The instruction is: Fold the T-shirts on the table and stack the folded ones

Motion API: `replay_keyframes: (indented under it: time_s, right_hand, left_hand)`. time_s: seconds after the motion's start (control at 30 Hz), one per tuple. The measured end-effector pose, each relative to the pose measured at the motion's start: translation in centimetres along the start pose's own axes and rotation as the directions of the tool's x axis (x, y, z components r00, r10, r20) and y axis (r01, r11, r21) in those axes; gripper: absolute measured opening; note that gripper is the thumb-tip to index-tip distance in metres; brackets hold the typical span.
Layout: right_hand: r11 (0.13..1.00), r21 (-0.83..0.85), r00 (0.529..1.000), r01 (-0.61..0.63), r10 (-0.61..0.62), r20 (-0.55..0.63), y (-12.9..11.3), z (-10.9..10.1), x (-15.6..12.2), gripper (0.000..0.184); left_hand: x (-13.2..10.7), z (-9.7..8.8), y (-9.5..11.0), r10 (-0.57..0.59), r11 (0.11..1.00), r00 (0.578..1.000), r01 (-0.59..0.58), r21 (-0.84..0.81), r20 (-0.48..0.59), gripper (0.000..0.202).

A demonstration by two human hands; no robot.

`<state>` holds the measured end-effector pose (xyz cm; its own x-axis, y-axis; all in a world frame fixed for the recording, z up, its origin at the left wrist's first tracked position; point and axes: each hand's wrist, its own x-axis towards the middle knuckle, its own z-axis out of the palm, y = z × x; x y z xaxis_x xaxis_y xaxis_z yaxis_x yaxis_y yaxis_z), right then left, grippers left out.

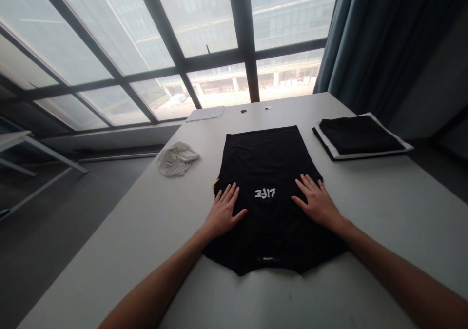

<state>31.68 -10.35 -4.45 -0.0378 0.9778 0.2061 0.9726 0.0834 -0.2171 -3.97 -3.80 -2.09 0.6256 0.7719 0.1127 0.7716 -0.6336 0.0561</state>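
A black T-shirt (266,158) lies spread flat on the white table, its neckline toward me and its hem pointing at the window. White lettering, upside down from here, sits at its middle, and a small label shows near the collar. My left hand (223,212) rests flat on the shirt's left part, fingers spread. On the right part lies my right hand (316,202), also flat with its fingers apart. A bit of yellow (215,184) shows at the shirt's left edge, just beyond my left fingers. Neither hand grips anything.
On the white table (127,241), a crumpled pale cloth (178,158) lies left of the shirt. Folded black and white garments (361,134) are stacked at the right. Papers (205,114) lie at the far edge, before the windows. A dark curtain (351,41) hangs behind the stack.
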Motion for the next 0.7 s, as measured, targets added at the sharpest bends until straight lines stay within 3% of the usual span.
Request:
replay_keyframes:
  time_s: [0.47,0.6,0.7]
  right_hand:
    - [1.000,0.012,1.000,-0.008,0.008,0.012,-0.1,-0.2,0.0,0.068]
    - [0.999,0.054,1.000,0.002,-0.001,-0.024,-0.1,-0.4,0.0,0.063]
    - [0.992,0.115,0.992,0.059,-0.046,-0.114,-0.3,-1.4,-0.2,0.055]
  left_hand:
    - [0.0,0.1,-0.1,-0.012,0.999,1.000,0.013,-0.041,0.012,0.074]
    - [0.1,-0.2,-0.4,-0.021,0.988,1.000,0.023,-0.154,0.013,0.069]
    - [-0.2,-1.7,-0.6,0.006,0.957,1.000,-0.014,-0.288,-0.027,0.063]
